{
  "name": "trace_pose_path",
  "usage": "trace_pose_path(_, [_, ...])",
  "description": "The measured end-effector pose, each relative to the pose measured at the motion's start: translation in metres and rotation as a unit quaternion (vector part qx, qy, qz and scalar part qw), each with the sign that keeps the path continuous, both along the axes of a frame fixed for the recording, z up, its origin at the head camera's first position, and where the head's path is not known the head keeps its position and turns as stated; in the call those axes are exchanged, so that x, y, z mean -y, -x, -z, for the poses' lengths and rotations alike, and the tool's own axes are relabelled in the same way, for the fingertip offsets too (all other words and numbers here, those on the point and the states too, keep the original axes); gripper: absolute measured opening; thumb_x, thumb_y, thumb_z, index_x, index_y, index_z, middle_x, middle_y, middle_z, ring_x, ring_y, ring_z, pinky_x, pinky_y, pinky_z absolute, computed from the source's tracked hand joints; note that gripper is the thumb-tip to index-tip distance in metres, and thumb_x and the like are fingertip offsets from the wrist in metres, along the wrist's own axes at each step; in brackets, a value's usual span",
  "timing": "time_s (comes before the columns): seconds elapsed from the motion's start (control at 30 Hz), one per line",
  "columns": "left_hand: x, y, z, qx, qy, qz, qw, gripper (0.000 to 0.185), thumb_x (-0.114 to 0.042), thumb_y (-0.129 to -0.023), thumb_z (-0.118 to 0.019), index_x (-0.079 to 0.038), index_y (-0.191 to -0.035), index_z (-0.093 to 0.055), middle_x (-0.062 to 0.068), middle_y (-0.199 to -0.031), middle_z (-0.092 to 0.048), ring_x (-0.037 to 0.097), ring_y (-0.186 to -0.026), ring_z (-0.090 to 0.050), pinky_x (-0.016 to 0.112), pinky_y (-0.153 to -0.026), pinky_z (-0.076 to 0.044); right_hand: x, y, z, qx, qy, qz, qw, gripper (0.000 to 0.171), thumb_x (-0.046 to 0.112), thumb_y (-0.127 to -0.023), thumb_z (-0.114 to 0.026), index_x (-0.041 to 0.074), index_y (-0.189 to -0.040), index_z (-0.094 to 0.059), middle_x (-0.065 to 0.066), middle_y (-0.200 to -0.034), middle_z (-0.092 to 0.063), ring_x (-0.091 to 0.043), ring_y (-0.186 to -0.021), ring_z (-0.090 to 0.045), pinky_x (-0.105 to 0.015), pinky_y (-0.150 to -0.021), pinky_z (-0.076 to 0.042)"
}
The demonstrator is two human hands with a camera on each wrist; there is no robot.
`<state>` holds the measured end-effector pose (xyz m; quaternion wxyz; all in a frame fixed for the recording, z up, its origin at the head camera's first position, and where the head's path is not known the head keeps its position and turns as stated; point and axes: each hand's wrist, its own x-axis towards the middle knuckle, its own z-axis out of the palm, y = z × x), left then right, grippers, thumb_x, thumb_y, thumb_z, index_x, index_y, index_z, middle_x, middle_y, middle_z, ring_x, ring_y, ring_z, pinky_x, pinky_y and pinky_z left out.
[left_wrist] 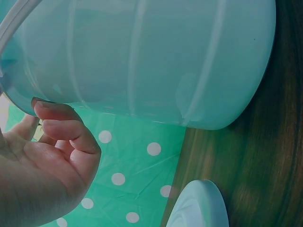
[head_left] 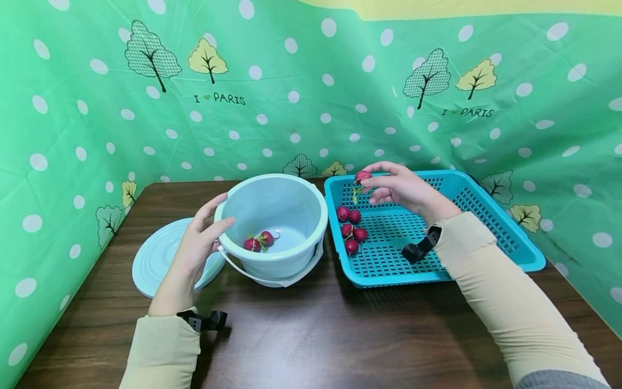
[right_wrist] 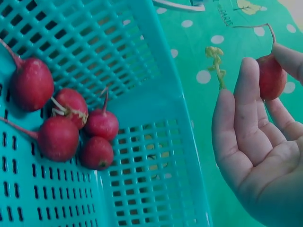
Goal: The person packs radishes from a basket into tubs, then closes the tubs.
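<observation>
My left hand (head_left: 198, 235) grips the near-left rim of a pale blue bucket (head_left: 272, 265), thumb over the edge and fingers along the outside. Inside on the bucket's floor lie two radishes (head_left: 252, 245) with bits of green stem. Above the far left part of a turquoise basket (head_left: 393, 281), my right hand (head_left: 396, 189) pinches a radish (right_wrist: 272, 78) between thumb and fingers; its thin root sticks up and a pale green sprig (right_wrist: 215, 66) hangs by the fingers. Several more radishes (right_wrist: 57, 138) sit clustered at the basket's left side.
A round pale blue lid (head_left: 160, 256) lies on the dark wooden table (head_left: 311, 346), left of the bucket and partly behind my left forearm. The bucket's white handle (head_left: 286, 282) hangs down in front. A green dotted cloth (head_left: 311, 81) hangs behind and at the sides.
</observation>
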<state>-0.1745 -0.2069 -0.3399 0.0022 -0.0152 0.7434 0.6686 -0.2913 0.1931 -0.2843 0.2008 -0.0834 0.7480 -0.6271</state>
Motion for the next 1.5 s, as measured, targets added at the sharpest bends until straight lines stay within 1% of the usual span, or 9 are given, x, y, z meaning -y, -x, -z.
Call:
trace_pose_path(0.2, [0.001,0.001,0.002,-0.004,0.002,0.001,1.0,0.059,-0.031,-0.098,-0.061,-0.029,-0.152,-0.037,0.01,-0.129,-0.047,0.004,-0.067,-0.053,0.019,-0.063,-0.049,0.007,-0.004,-0.002,-0.019,0.022,0.009,1.0,0.034,0.018,-0.096,-0.066,0.011,-0.125,-0.05,-0.009,-0.1,-0.071,-0.015,-0.062,-0.066,-0.034,-0.076,-0.058])
trace_pose_path(0.67, [0.001,0.001,0.0,0.001,-0.003,0.0,1.0,0.06,-0.032,-0.097,-0.062,-0.029,-0.152,-0.037,0.008,-0.133,-0.045,0.003,-0.07,-0.055,0.017,-0.063,-0.05,0.02,-0.018,-0.008,-0.036,0.07,0.007,0.997,0.029,0.012,-0.097,-0.062,0.01,-0.124,-0.051,-0.008,-0.094,-0.071,-0.015,-0.06,-0.067,-0.033,-0.073,-0.059])
trace_pose_path(0.93, [0.0,0.001,0.001,-0.001,-0.007,0.0,1.0,0.059,-0.03,-0.098,-0.062,-0.029,-0.152,-0.038,0.009,-0.132,-0.045,0.002,-0.065,-0.054,0.016,-0.061,-0.049,0.023,-0.025,-0.009,-0.037,0.102,-0.007,0.994,0.028,0.011,-0.096,-0.063,0.01,-0.122,-0.052,-0.01,-0.093,-0.071,-0.017,-0.06,-0.067,-0.033,-0.073,-0.059])
trace_pose_path(1.13, [0.0,0.0,0.0,0.0,-0.006,0.001,1.0,0.059,-0.03,-0.098,-0.061,-0.029,-0.152,-0.037,0.01,-0.132,-0.044,0.003,-0.066,-0.054,0.016,-0.061,-0.049,0.026,-0.029,-0.01,-0.044,0.101,-0.003,0.994,0.028,0.011,-0.096,-0.063,0.011,-0.122,-0.052,-0.007,-0.091,-0.072,-0.016,-0.06,-0.067,-0.032,-0.072,-0.059])
trace_pose_path(1.33, [0.0,-0.001,-0.001,0.005,0.002,-0.001,1.0,0.06,-0.032,-0.098,-0.061,-0.029,-0.153,-0.036,0.013,-0.136,-0.044,0.005,-0.075,-0.057,0.018,-0.066,-0.051,0.031,-0.034,-0.01,-0.049,0.099,-0.002,0.994,0.025,0.011,-0.097,-0.061,0.012,-0.121,-0.055,-0.007,-0.092,-0.072,-0.015,-0.06,-0.066,-0.031,-0.071,-0.059])
trace_pose_path(1.5, [0.0,0.0,0.0,0.004,0.003,-0.003,1.0,0.06,-0.033,-0.098,-0.061,-0.03,-0.152,-0.037,0.011,-0.136,-0.043,0.005,-0.074,-0.057,0.018,-0.065,-0.051,0.036,-0.037,-0.011,-0.053,0.102,-0.008,0.993,0.025,0.011,-0.097,-0.061,0.011,-0.121,-0.054,-0.007,-0.092,-0.072,-0.015,-0.06,-0.066,-0.033,-0.072,-0.058])
